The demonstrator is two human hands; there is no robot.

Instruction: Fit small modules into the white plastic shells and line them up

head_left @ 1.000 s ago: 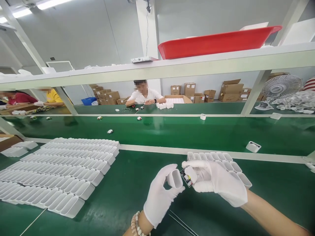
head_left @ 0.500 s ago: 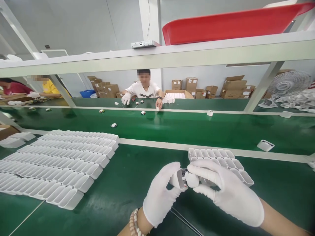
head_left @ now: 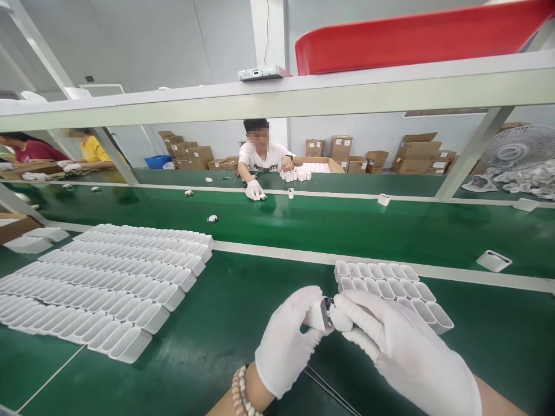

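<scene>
My left hand (head_left: 290,341), in a white glove, grips a white plastic housing (head_left: 315,315) from its left side. A dark circuit part (head_left: 328,312) shows at the housing's open end. Against it my right hand (head_left: 399,341), also gloved, pinches a rounded white piece (head_left: 340,319). Thin metal rods (head_left: 332,390) lie on the green table just below my hands. Behind my right hand stand rows of open white housings (head_left: 385,271). A larger block of such housings (head_left: 99,277) covers the table at the left.
A green conveyor (head_left: 312,222) runs across, carrying small assemblies (head_left: 212,219) and white housings (head_left: 494,261). A co-worker's gloved hand (head_left: 254,190) reaches onto its far side. A shelf beam (head_left: 217,107) spans overhead, with a red tray (head_left: 411,43) on it.
The housing and rounded piece are closer together in my hands. Across the belt, the co-worker's gloved hand has moved onto a small assembly. Housings on the belt have shifted right; the view has moved slightly.
</scene>
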